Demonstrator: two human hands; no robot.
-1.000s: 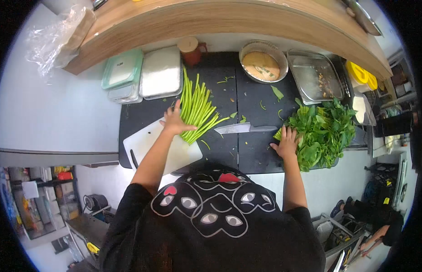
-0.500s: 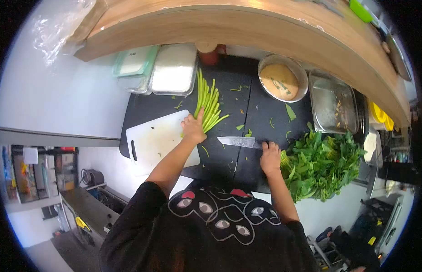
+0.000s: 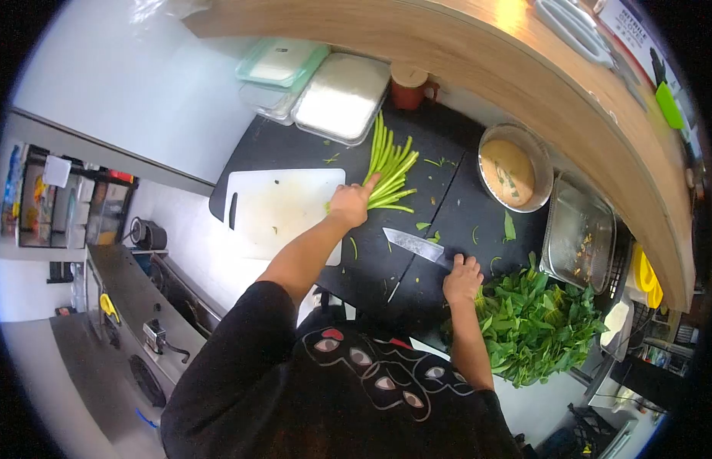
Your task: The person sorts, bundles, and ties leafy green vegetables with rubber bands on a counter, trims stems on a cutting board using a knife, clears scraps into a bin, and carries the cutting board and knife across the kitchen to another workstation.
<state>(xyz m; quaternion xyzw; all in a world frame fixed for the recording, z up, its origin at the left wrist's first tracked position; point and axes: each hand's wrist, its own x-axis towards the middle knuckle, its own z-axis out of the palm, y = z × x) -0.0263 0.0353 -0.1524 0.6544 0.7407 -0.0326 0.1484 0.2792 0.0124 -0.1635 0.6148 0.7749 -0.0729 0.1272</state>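
Observation:
My left hand [image 3: 351,203] is closed over the lower end of a bunch of green leafless stems [image 3: 393,164], index finger stretched along them. The stems fan out on the black table, beside the right edge of a white cutting board [image 3: 283,210]. My right hand [image 3: 463,281], palm down, has its fingers closed at the dark handle of a kitchen knife [image 3: 414,244]. The blade lies flat on the table, tip towards the left; the handle is mostly hidden under the fingers. A large heap of leafy greens [image 3: 536,325] lies just right of that hand.
At the back left are lidded containers [image 3: 342,99] and a red mug [image 3: 409,93] with a lid. A round metal pot [image 3: 551,172] of tan contents and a metal tray [image 3: 566,264] with scraps stand right. A wooden shelf [image 3: 448,50] overhangs the back; leaf bits dot the table.
The camera view has tilted and shifted, so the table appears rotated clockwise. Both hands stay at the stems and the knife handle; the knife lies in about the same place on the table.

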